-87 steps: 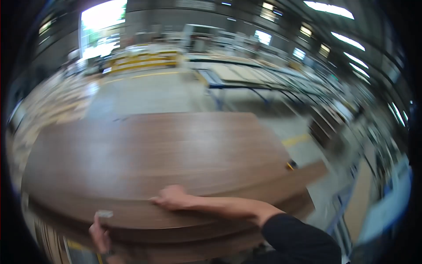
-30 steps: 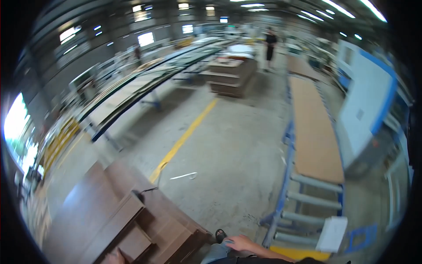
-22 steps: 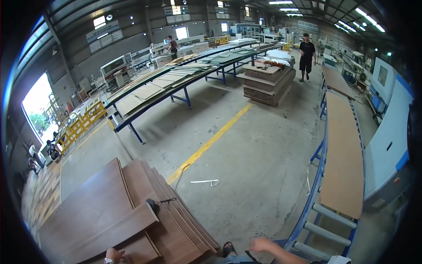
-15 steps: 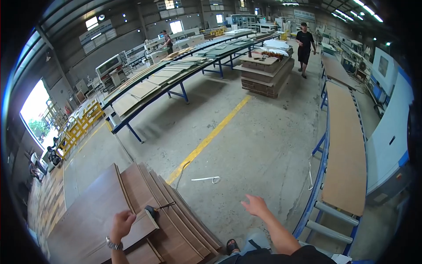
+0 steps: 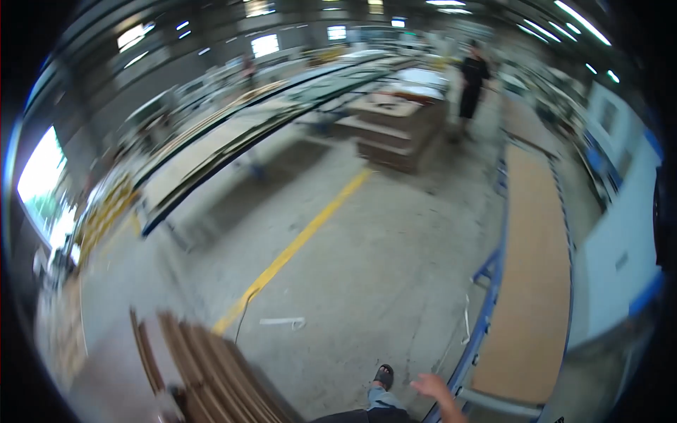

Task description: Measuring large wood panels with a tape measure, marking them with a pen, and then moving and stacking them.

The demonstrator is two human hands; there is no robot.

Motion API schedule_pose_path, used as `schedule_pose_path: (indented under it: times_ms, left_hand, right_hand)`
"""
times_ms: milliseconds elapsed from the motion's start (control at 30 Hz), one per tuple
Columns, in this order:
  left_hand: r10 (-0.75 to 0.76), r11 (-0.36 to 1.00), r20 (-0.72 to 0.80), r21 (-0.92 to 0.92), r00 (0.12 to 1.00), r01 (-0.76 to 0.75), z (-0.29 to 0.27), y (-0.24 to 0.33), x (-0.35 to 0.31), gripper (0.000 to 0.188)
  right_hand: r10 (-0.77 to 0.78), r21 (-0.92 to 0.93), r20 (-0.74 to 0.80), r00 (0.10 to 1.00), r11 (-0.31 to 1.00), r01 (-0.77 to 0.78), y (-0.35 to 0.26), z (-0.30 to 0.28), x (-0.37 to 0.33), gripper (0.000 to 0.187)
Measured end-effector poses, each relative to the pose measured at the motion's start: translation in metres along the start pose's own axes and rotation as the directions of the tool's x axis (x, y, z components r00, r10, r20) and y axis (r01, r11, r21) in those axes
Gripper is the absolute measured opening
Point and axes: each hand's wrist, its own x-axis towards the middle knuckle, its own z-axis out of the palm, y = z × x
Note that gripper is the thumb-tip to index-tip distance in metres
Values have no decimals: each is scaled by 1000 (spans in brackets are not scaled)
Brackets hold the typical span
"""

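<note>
My right hand (image 5: 431, 388) is low in the picture, right of my sandalled foot (image 5: 383, 377). Its fingers reach out to the left, slightly blurred, and it holds nothing I can see. The blue rail of a roller conveyor (image 5: 476, 331) runs just beyond it. My left hand is out of the picture. At the lower left lies a stack of brown wood panels (image 5: 211, 366), with a smeared dark and pale object (image 5: 173, 403) on it that I cannot make out clearly.
A long tan board (image 5: 529, 275) lies on the conveyor, beside a white and blue machine (image 5: 613, 247). A white strip (image 5: 282, 321) lies on the floor near a yellow line (image 5: 303, 236). Farther off are a panel stack (image 5: 402, 141), a long panel-laden table (image 5: 211, 169) and a person in black (image 5: 472, 84).
The view has shifted, so the stack of panels sits lower and farther left. My left hand has left the picture. My right hand appears lower, nearer the bottom edge.
</note>
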Motion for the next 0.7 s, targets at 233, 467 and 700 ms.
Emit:
schedule_pose_path:
  times_ms: [233, 467, 700]
  left_hand:
    - [-445, 610, -327, 571, 834, 549, 85, 97, -95, 33]
    - [-930, 64, -357, 79, 88, 995, 121, 144, 9, 68]
    - [-108, 32, -976, -192, -188, 981, -89, 143, -12, 63]
  right_hand:
    - [171, 72, -142, 975, 984, -162, 59, -218, 166, 55]
    - [-273, 328, -267, 924, 876, 353, -10, -328, 340, 53]
    - [-80, -131, 252, 964, 985, 116, 204, -332, 422, 59]
